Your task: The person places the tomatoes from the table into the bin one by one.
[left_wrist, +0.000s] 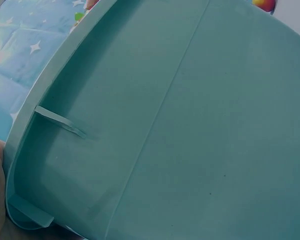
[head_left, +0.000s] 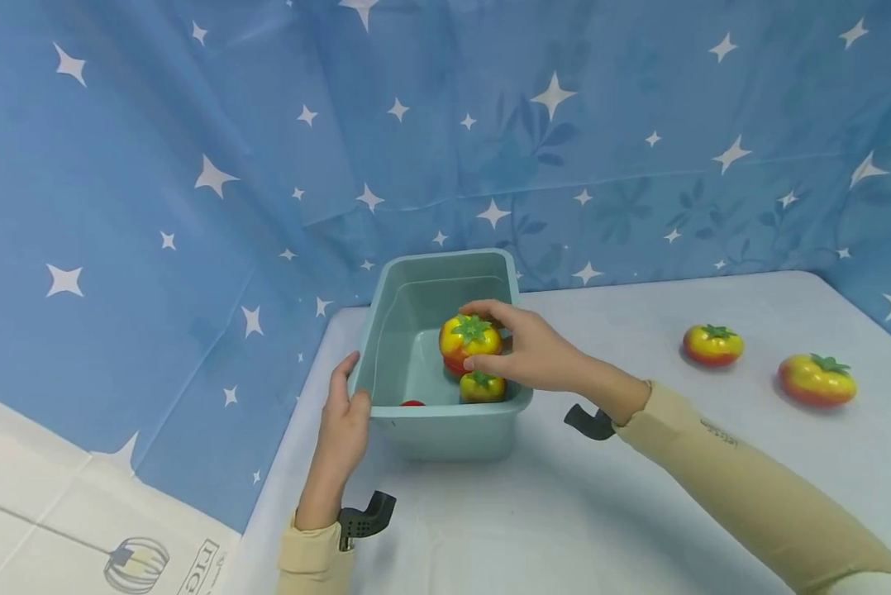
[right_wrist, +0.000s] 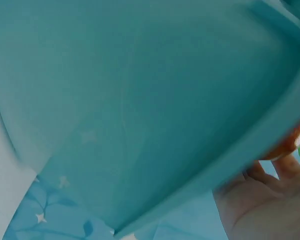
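A pale teal plastic bin (head_left: 445,431) stands on the table, its near end tipped up slightly. With thumb and fingers my left hand (head_left: 344,438) grips the rim at its near left corner. My right hand (head_left: 538,351) reaches over the right rim and holds a yellow-and-red toy tomato (head_left: 456,345) with a green leafy top between thumb and fingers. Below it in the bin lies another toy tomato (head_left: 483,390). A red piece (head_left: 413,403) peeks over the near rim, mostly hidden. Both wrist views are filled mostly by the bin's outer wall (left_wrist: 190,125).
Two more toy tomatoes lie on the white table to the right, one (head_left: 713,345) nearer the bin and one (head_left: 817,381) farther out. A blue star-patterned cloth (head_left: 431,149) hangs behind and to the left, close to the bin's far end.
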The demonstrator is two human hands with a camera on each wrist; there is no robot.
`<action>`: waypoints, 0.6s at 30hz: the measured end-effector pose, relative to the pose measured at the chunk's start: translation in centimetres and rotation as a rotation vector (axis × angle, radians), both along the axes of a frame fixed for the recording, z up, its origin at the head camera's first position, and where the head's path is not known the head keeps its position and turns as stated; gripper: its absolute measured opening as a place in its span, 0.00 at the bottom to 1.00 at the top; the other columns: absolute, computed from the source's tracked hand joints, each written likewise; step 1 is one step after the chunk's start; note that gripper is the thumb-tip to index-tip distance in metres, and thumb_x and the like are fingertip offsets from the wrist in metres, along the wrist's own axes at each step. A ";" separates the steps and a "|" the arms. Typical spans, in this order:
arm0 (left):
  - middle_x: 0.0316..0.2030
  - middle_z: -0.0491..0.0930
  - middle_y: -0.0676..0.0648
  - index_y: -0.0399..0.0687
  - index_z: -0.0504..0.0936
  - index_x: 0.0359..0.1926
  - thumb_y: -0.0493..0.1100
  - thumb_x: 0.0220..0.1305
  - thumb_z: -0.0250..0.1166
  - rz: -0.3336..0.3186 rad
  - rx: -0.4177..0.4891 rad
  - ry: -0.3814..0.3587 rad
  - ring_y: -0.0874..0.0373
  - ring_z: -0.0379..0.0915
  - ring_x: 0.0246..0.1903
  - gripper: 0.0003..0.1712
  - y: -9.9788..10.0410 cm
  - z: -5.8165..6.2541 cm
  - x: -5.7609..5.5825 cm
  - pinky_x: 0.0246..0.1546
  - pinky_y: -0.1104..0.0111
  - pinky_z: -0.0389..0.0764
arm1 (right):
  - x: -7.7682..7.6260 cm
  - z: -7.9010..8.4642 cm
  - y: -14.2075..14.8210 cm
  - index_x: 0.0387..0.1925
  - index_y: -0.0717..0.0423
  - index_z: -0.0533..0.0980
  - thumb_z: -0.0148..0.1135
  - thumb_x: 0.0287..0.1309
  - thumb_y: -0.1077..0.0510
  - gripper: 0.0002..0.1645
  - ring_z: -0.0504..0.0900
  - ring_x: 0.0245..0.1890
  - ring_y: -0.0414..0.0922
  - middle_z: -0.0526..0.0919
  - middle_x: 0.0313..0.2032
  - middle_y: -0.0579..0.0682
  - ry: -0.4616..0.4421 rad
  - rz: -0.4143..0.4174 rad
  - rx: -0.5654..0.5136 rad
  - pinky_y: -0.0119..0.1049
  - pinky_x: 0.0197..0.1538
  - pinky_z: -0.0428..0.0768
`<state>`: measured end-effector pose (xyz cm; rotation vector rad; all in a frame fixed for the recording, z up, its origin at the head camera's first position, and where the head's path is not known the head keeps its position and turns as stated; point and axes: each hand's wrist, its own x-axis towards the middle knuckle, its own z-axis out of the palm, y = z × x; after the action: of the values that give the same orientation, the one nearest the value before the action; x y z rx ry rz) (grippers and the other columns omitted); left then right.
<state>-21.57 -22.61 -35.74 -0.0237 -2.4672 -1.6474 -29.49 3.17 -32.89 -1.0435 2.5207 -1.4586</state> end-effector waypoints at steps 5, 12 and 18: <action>0.66 0.50 0.49 0.49 0.48 0.69 0.34 0.62 0.37 0.010 -0.001 -0.010 0.52 0.51 0.63 0.32 0.1 0.0 0.0 0.57 0.50 0.57 | 0.0 -0.8 -1.2 0.58 0.42 0.65 0.64 0.49 0.45 0.34 0.72 0.44 0.37 0.71 0.50 0.37 0.085 0.038 0.074 0.34 0.43 0.75; 0.66 0.51 0.50 0.51 0.48 0.69 0.35 0.62 0.37 0.016 0.009 -0.024 0.51 0.53 0.62 0.32 -0.1 -0.2 -0.2 0.56 0.49 0.59 | 0.2 -0.9 -2.4 0.59 0.47 0.65 0.65 0.48 0.46 0.36 0.71 0.43 0.36 0.71 0.50 0.38 0.125 0.019 0.143 0.29 0.41 0.75; 0.65 0.52 0.54 0.57 0.49 0.68 0.36 0.63 0.38 0.011 0.004 -0.016 0.54 0.54 0.61 0.32 -0.9 -2.0 -1.3 0.56 0.50 0.59 | 0.3 -1.2 -2.6 0.61 0.44 0.64 0.64 0.47 0.41 0.39 0.72 0.42 0.32 0.71 0.52 0.35 0.144 0.054 0.194 0.27 0.42 0.74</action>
<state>-22.85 -23.55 -37.69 0.0035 -2.4713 -1.6538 -29.21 0.53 -34.10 -1.2112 2.6415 -1.1368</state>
